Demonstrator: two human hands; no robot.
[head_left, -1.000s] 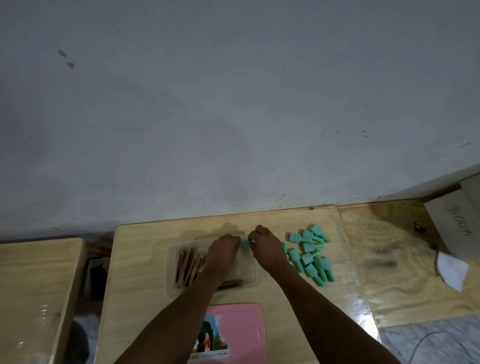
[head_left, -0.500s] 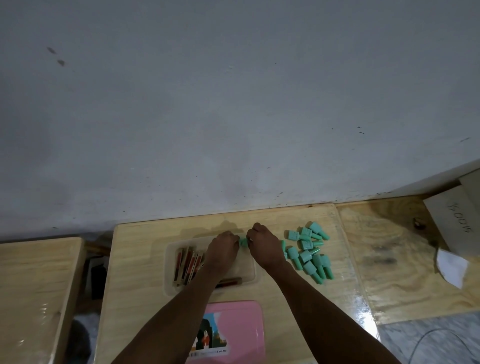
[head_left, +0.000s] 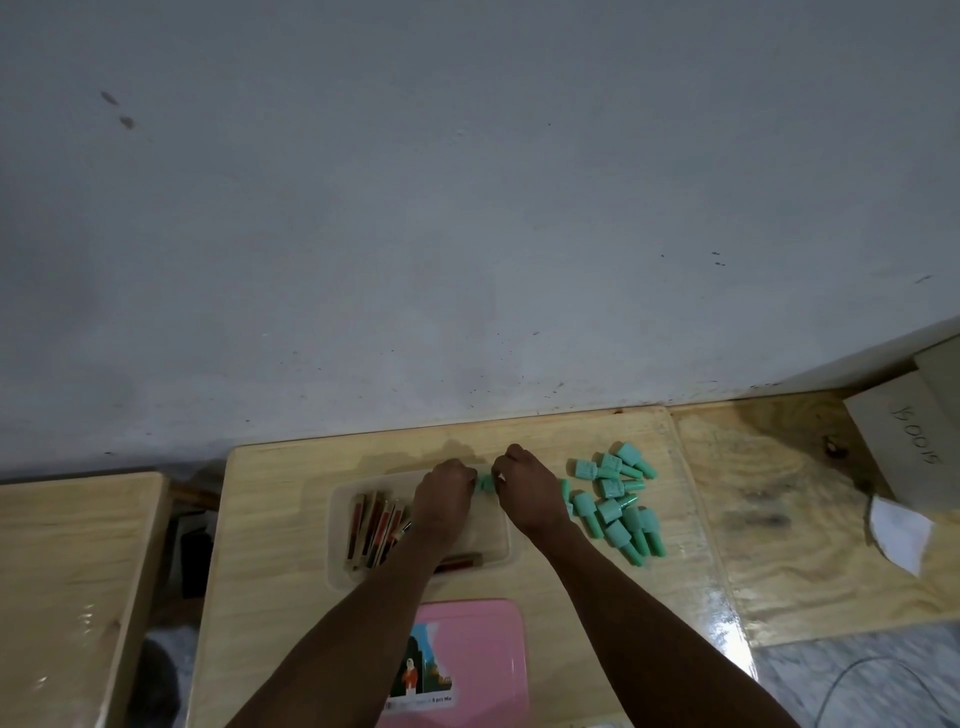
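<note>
Teal plastic piece (head_left: 486, 482), stubby, smooth, pinched

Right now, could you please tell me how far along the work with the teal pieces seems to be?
A heap of teal pieces lies on the table right of the clear tray, likely finished. The left hand and right hand pinch one teal piece between them over the tray. Reddish sticks lie in the tray, so a fair share probably remains.
</note>
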